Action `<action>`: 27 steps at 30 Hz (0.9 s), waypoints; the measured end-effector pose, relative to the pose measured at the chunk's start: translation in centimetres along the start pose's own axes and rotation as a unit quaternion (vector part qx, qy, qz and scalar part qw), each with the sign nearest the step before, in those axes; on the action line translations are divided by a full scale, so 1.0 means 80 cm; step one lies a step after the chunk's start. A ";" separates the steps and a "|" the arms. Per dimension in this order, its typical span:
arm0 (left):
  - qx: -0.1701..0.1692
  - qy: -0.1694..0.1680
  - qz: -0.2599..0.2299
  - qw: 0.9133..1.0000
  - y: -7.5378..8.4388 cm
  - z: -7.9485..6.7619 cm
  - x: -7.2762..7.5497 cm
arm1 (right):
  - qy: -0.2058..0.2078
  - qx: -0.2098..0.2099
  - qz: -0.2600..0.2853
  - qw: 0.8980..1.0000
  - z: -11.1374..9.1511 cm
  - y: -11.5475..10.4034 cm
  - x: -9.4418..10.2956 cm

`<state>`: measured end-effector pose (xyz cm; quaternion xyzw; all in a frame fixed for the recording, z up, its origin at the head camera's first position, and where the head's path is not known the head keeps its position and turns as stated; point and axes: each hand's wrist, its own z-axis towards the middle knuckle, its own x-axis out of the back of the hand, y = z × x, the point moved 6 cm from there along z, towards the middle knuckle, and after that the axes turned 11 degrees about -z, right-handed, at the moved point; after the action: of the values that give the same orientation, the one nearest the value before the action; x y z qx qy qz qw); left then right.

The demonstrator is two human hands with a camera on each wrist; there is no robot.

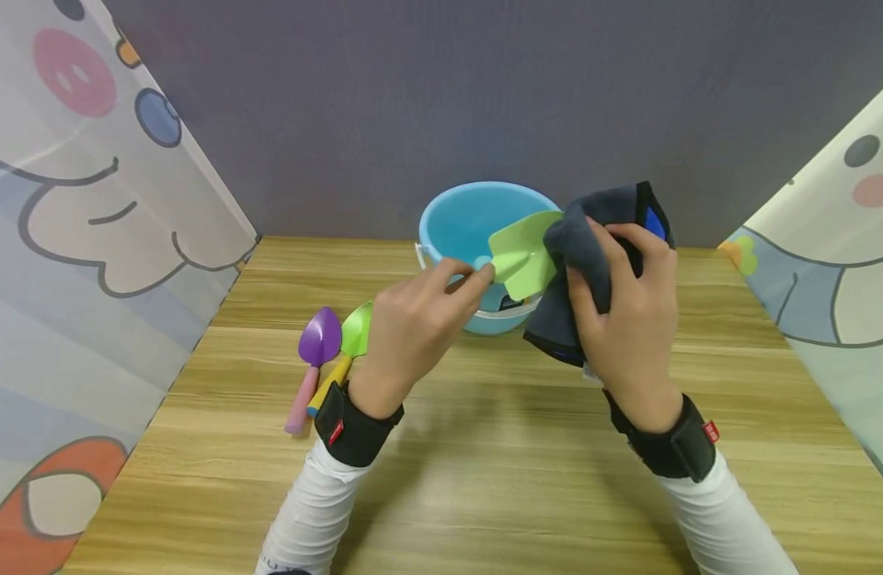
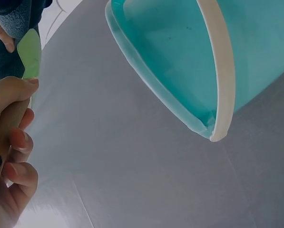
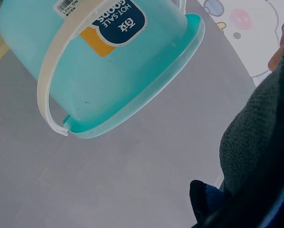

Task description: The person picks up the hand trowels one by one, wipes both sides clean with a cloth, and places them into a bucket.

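My left hand [image 1: 423,319] grips a small toy shovel with a light green blade [image 1: 525,254]. Its tan handle [image 2: 6,135] shows in the left wrist view, with the fingers curled round it. In my right hand [image 1: 631,319] is a dark grey cloth [image 1: 581,239] with black edging and a blue underside. The cloth touches the right side of the shovel blade and hides that edge. Both hands are raised in front of a light blue bucket [image 1: 449,212]. In the right wrist view the cloth [image 3: 256,137] covers most of the right hand.
Left of my left wrist, a purple toy trowel [image 1: 319,337] with a pink handle lies beside a green one [image 1: 355,329] with a yellow handle. The bucket's white carrying handle [image 3: 49,80] hangs down at its front. A grey panel [image 1: 384,120] stands behind the wooden table [image 1: 485,479].
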<state>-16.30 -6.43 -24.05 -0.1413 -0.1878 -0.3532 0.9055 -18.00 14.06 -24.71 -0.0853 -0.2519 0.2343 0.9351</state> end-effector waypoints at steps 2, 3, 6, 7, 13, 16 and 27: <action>0.001 -0.001 0.008 1.000 -0.001 -0.001 -0.001 | 0.002 -0.001 0.000 1.000 0.001 0.001 0.000; 0.001 0.000 0.014 1.000 -0.002 0.000 -0.001 | 0.002 -0.002 0.000 1.000 0.001 0.001 0.000; 0.003 0.003 0.026 1.000 -0.004 0.000 0.000 | 0.001 -0.004 -0.001 1.000 0.001 0.002 0.000; 0.005 0.003 0.028 1.000 -0.004 0.000 0.001 | 0.001 -0.005 0.000 1.000 0.001 0.002 0.000; 0.036 -0.014 0.016 0.999 -0.015 -0.003 -0.002 | 0.003 -0.007 0.003 1.000 0.001 0.003 -0.001; 0.072 -0.035 -0.005 0.997 -0.025 -0.007 -0.007 | 0.000 -0.006 0.001 1.000 0.001 0.003 -0.002; 0.225 -0.170 -0.149 0.948 -0.075 0.002 -0.043 | -0.006 -0.005 -0.007 1.000 0.003 0.006 -0.005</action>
<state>-22.88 -8.61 -24.67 0.0377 -0.4327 -0.4031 0.8055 -18.57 14.29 -24.81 -0.0866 -0.2594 0.2272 0.9347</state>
